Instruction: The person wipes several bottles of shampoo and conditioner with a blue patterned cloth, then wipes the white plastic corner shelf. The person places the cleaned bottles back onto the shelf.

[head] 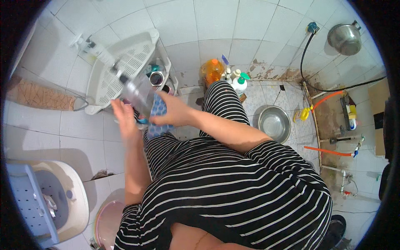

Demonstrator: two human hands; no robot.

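Note:
My right hand (175, 109) grips a blue patterned cloth (159, 115) above my left knee. A blurred clear bottle (139, 93) with a dark neck stretches up and left from the cloth; whether my fingers also hold it, I cannot tell. My left hand (124, 120) is raised beside the bottle, blurred, with its fingers apart and nothing seen in it. Beyond both hands stands a white plastic corner shelf (131, 61) with a slotted top. Another clear bottle (101, 54) appears over that top. Jars and small containers (156, 78) fill the lower tiers, partly hidden by my hands.
Ahead on the floor are an orange bottle (214, 71) and a white pump bottle (240, 83). A steel basin (274, 124) lies to the right, near orange hoses (328, 151). A blue-and-white tub (73, 206) and a pink basin (109, 223) sit at my left.

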